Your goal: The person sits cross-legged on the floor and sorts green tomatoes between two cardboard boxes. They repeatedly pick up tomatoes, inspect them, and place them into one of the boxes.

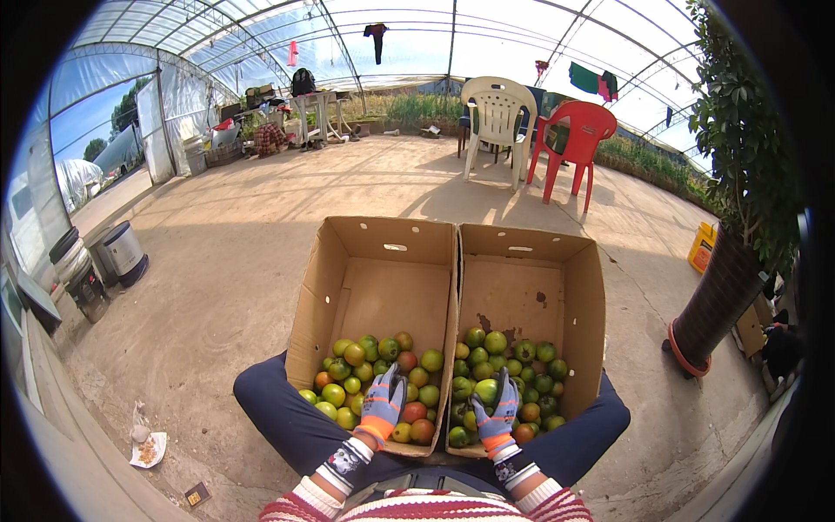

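Two open cardboard boxes stand side by side between my legs, the left box [398,293] and the right box [522,274]. Green, yellowish and reddish tomatoes [354,354] lie at the near end of the left box. Mostly green tomatoes [524,350] fill the near end of the right one. My left hand [383,402], in a grey-blue and orange work glove, is down among the left tomatoes; whether it grips one is hidden. My right hand [499,411], gloved alike, has a green tomato [486,390] between thumb and fingers, low over the right pile.
Ahead on the concrete floor stand a white plastic chair [500,111] and a red plastic chair [574,143]. A potted plant [714,300] and a yellow bucket [702,246] are at right. Buckets [124,251] stand at left; a paper with scraps [149,450] lies nearer.
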The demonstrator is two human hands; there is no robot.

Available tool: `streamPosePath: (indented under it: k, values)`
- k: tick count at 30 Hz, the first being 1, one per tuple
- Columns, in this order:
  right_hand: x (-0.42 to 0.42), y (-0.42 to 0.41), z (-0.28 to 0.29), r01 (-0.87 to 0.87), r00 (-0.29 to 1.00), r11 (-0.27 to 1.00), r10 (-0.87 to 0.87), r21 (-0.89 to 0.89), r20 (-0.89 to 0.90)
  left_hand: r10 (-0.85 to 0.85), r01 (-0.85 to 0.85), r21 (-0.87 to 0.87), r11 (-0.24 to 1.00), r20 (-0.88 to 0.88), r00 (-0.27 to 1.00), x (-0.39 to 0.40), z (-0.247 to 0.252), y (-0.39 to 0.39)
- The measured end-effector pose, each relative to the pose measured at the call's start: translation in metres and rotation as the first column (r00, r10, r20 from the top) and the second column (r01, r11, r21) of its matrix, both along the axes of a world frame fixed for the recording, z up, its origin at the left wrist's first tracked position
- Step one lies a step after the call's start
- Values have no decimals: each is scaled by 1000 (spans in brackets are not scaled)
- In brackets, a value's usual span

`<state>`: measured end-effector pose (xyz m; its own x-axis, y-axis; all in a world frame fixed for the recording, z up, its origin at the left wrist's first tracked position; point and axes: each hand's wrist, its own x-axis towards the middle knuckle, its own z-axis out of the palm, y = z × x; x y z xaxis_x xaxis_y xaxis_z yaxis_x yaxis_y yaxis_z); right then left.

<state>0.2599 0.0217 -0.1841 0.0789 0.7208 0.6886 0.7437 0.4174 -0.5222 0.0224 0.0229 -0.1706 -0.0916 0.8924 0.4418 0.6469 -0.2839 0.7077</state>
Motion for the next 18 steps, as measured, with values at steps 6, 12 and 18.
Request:
streamPosePath:
  k: [6, 12, 18]
  values:
    - [12, 14, -20, 192, 956, 953, -128, -234, 264, -316, -289, -635, 717, -665, 677, -2, -46, 8]
    - [2, 9, -19, 261, 867, 917, -84, -303, 492, -489, -184, -742, 645, -586, 646, 8, -55, 12]
    - [2, 8, -20, 233, 892, 934, -95, -269, 442, -504, -134, -767, 627, -531, 681, 9, -55, 14]
